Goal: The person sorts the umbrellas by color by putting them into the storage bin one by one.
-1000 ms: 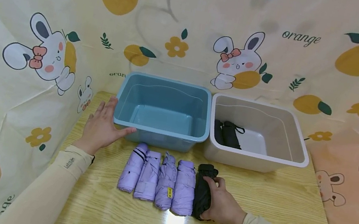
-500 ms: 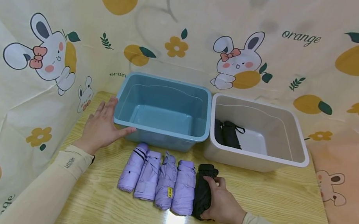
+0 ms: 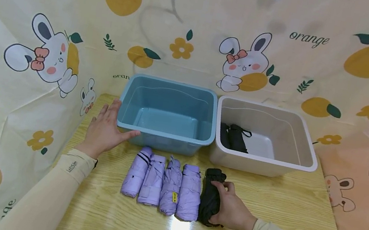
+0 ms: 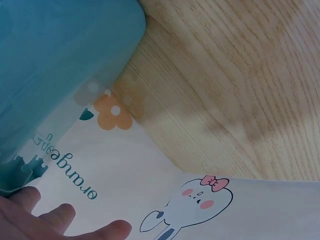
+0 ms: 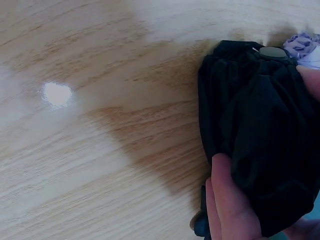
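Observation:
My right hand (image 3: 232,208) grips a folded black umbrella (image 3: 209,195) at the right end of a row on the table. In the right wrist view, fingers and thumb hold the dark cloth of the umbrella (image 5: 260,125) from both sides. Several folded purple umbrellas (image 3: 190,192) lie side by side to its left. My left hand (image 3: 104,132) rests with spread fingers against the left front corner of a blue bin (image 3: 166,135). In the left wrist view its fingertips show by the bin's rim.
A beige bin (image 3: 263,167) stands right of the blue one. Inside it, at the left, lie black folded umbrellas (image 3: 237,139), one with a loop strap. A printed cloth (image 3: 193,19) rises behind and beside the wooden table (image 3: 108,220).
My right hand and the black umbrella have shifted slightly to the right, leaving a small gap beside the nearest purple umbrella. The left hand has stayed in place.

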Tool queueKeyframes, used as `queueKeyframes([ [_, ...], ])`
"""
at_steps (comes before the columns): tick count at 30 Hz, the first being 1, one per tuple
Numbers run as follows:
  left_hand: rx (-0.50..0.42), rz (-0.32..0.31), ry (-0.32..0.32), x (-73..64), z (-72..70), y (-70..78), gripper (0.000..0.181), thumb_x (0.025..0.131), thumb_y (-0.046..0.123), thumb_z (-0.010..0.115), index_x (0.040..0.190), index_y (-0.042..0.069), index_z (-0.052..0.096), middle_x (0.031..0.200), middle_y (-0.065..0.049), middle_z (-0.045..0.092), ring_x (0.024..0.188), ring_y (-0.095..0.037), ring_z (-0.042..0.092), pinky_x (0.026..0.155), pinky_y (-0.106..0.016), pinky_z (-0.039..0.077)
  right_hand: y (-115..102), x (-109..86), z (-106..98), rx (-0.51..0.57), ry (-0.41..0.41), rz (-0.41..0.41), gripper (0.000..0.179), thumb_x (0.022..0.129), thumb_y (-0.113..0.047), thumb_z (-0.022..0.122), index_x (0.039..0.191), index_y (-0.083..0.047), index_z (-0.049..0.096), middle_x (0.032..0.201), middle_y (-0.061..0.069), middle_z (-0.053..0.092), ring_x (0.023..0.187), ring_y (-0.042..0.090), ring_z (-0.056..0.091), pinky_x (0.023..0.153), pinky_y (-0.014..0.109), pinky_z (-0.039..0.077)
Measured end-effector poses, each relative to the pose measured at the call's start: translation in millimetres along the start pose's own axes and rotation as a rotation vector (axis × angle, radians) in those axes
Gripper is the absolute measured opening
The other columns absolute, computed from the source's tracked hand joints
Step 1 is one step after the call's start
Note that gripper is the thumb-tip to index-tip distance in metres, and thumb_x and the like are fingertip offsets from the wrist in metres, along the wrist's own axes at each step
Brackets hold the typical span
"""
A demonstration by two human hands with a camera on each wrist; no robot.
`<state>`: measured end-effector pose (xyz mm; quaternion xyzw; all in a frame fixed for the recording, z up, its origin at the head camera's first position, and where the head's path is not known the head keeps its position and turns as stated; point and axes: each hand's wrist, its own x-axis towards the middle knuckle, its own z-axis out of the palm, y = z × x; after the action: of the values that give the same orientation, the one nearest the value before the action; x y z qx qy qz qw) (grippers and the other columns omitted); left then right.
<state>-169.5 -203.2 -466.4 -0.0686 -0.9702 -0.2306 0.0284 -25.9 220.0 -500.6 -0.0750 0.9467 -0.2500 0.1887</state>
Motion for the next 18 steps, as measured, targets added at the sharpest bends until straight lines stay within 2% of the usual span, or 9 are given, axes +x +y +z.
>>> queueKeyframes([
  [7,-0.003,-0.003,-0.003,0.6,0.3,-0.3,0.127,0.074,0.085,0.059,0.161,0.008,0.006,0.165,-0.015,0.012,0.147,-0.045,0.014,0.104,-0.075,0.02,0.7,-1.1,-0.1,-0.003,0.016,-0.028,0.111,0.052,-0.015,0.096,0.147,-0.01,0.04,0.138,0.028,0.033,0.07,0.018,0.058,0.059,0.033,0.049],
  [18,0.004,0.0,0.0,0.5,0.9,-1.7,0.127,0.074,0.086,0.058,0.161,0.008,0.008,0.165,-0.015,0.013,0.147,-0.045,0.014,0.104,-0.075,0.021,2.3,-1.1,-1.8,0.016,-0.007,-0.024,0.109,0.054,-0.014,0.094,0.148,-0.011,0.039,0.138,0.028,0.031,0.073,0.018,0.058,0.062,0.033,0.05],
])
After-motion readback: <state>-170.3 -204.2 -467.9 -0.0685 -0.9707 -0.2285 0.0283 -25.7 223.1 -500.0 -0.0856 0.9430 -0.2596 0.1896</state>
